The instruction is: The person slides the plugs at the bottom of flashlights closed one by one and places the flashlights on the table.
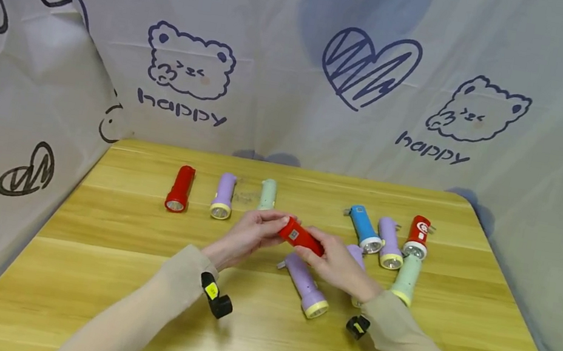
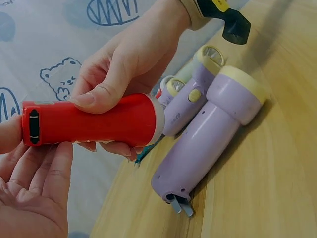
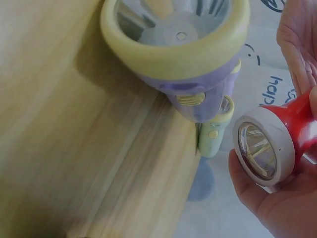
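Observation:
Both hands hold a red flashlight (image 1: 303, 237) above the table. My right hand (image 1: 338, 264) grips its body, thumb along the top and fingers beneath, as the left wrist view shows. My left hand (image 1: 250, 233) pinches the tail end between thumb and fingers. A dark slot with metal prongs lying in it (image 2: 34, 127) shows near that end. The white-rimmed lens (image 3: 257, 151) faces the right wrist camera. Below the hands lies a purple flashlight (image 1: 304, 283) with a yellow rim, its two metal prongs (image 2: 180, 205) sticking out.
At the back left, red (image 1: 181, 189), purple (image 1: 223, 196) and pale green (image 1: 268, 193) flashlights lie in a row. On the right lie blue (image 1: 363, 228), purple (image 1: 390, 243), red-and-white (image 1: 418, 235) and green (image 1: 407, 276) ones. Another purple flashlight (image 1: 357, 254) is partly hidden by my right hand.

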`<action>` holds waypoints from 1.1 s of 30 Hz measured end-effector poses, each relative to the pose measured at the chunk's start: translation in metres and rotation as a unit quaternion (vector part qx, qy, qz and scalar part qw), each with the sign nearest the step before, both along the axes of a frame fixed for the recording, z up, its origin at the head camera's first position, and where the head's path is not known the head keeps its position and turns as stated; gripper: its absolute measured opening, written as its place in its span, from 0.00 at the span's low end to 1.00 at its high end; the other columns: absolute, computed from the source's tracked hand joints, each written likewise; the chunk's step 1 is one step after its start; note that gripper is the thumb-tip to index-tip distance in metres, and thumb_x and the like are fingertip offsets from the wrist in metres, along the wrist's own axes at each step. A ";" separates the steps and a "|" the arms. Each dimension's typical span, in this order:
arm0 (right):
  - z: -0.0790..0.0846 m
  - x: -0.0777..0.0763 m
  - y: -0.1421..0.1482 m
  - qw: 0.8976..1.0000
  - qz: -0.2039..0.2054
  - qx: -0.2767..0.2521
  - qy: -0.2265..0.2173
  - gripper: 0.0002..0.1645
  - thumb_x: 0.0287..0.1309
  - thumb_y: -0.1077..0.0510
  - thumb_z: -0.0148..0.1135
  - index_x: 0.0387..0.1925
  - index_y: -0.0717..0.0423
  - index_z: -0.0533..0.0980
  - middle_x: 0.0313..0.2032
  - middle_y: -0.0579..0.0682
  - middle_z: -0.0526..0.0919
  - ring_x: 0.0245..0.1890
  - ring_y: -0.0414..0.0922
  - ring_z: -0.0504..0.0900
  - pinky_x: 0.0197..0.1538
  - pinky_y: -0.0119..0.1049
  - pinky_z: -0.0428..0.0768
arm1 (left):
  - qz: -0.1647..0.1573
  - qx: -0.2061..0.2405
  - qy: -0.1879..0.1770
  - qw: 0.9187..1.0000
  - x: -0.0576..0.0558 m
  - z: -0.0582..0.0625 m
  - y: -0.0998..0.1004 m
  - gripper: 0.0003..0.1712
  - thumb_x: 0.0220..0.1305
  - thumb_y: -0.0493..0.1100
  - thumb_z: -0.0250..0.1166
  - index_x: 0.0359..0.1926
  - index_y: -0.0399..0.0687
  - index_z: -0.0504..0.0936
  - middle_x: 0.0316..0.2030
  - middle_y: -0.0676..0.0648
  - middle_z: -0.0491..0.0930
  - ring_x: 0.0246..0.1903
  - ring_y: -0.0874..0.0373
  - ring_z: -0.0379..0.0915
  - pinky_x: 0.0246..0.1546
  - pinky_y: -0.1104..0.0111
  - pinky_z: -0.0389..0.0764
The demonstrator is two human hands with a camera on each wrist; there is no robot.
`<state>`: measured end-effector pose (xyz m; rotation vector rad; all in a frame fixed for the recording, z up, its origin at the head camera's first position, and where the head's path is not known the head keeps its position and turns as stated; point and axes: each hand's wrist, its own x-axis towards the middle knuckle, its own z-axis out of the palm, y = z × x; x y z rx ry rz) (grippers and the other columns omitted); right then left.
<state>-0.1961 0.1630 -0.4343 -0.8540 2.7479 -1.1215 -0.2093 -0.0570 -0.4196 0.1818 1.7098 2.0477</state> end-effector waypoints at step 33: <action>-0.008 -0.004 0.005 0.988 -0.015 -0.087 -0.130 0.24 0.67 0.53 0.64 0.59 0.59 0.75 0.49 0.58 0.83 0.42 0.46 0.80 0.43 0.33 0.83 | 0.040 -0.048 0.052 0.997 0.002 -0.004 0.002 0.23 0.77 0.41 0.54 0.66 0.33 0.74 0.62 0.32 0.77 0.51 0.59 0.82 0.57 0.66 0.83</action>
